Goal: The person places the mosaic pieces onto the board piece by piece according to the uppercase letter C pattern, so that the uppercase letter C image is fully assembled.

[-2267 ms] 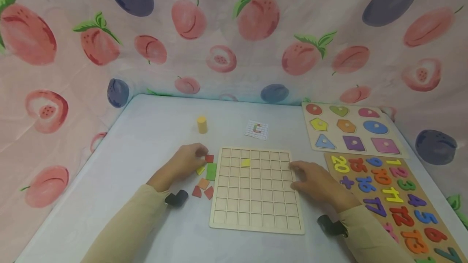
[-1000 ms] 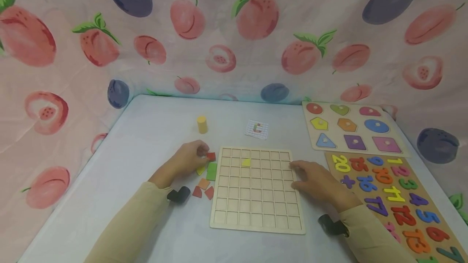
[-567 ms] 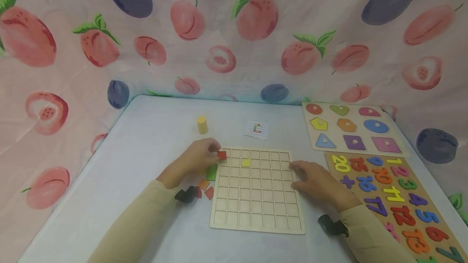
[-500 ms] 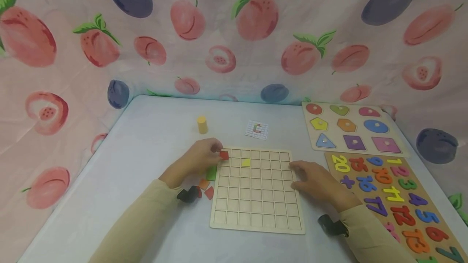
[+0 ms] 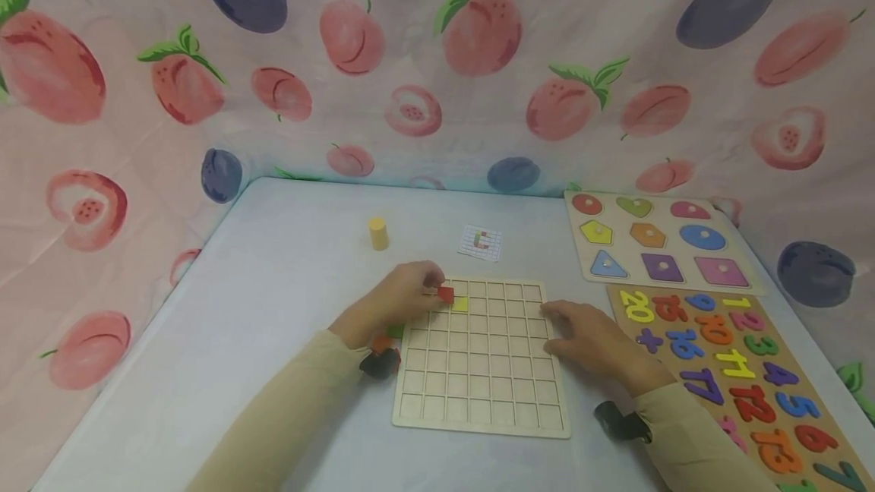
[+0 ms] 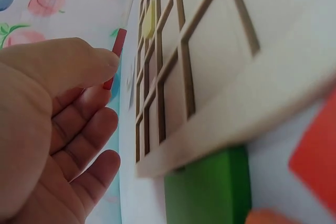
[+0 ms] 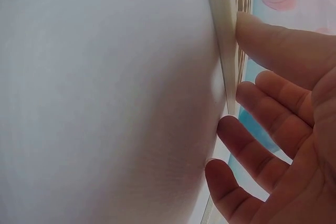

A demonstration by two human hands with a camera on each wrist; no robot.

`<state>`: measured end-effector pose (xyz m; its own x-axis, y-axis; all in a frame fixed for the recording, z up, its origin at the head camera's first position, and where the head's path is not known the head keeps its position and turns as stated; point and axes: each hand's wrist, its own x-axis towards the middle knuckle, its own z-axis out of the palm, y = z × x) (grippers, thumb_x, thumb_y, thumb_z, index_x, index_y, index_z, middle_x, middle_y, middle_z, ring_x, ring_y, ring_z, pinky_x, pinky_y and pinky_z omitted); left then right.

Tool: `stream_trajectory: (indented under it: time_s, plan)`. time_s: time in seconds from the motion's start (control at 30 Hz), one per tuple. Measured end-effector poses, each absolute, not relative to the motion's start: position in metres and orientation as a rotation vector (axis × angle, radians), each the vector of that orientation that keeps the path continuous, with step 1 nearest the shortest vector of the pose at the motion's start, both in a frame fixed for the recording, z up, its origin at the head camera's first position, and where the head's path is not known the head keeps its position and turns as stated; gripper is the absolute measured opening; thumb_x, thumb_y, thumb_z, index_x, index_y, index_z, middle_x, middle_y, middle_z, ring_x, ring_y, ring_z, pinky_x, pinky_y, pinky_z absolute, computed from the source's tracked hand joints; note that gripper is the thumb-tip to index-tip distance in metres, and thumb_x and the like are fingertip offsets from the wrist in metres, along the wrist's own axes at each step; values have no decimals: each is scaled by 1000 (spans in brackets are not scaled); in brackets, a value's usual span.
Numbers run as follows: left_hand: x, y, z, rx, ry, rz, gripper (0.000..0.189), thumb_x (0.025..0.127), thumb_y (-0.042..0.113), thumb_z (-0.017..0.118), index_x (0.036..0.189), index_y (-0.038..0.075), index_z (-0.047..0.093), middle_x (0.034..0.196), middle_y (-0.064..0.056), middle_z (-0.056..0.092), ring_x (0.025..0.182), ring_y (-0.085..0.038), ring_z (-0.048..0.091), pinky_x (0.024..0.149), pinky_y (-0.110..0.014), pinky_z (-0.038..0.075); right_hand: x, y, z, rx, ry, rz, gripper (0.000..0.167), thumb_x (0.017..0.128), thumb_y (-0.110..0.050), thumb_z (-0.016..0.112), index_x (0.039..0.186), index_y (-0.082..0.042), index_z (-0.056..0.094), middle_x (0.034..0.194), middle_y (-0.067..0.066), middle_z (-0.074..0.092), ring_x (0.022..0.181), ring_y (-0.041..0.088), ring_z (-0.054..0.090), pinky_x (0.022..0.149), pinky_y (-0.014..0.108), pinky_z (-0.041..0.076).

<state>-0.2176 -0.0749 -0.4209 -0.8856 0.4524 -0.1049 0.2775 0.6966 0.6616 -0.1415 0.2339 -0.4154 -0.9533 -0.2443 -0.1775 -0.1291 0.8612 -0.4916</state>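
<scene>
My left hand [image 5: 399, 296] pinches a small red tile [image 5: 446, 295] between thumb and fingers, above the upper left of a wooden grid board [image 5: 478, 388]. Close by, a yellow tile [image 5: 461, 304] sits in one of the board's cells. In the left wrist view, the red tile [image 6: 119, 43] stands edge-on at the fingertips, apart from the board. My right hand [image 5: 591, 336] is at the board's right edge with fingers relaxed, its thumb touching the rim in the right wrist view. A green block [image 6: 210, 187] lies beside the board, partly behind my left hand in the head view.
Orange [image 5: 381, 343] and red tiles lie left of the board, mostly hidden by the left wrist camera [image 5: 380, 364]. Behind are a yellow cylinder [image 5: 378, 234] and a pattern card [image 5: 481, 242]. A shape puzzle [image 5: 656, 253] and a number puzzle [image 5: 728, 370] lie right.
My left hand has carried the red tile rightward from the pile left of the board, over the board's edge, to near the yellow tile. The right hand has stayed in place.
</scene>
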Motion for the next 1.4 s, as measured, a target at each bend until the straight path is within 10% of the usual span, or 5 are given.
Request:
stream_trajectory:
  time_s: [1.4]
  plan:
    - [-212, -32, -426, 745, 2648, 883, 32, 88, 13, 73, 118, 5, 65, 111, -7, 67, 103, -18, 61, 95, -34, 49, -141, 233, -416, -258, 2791, -710, 58, 86, -17, 77, 138, -2, 56, 142, 22, 52, 135, 45, 41, 109, 60, 33]
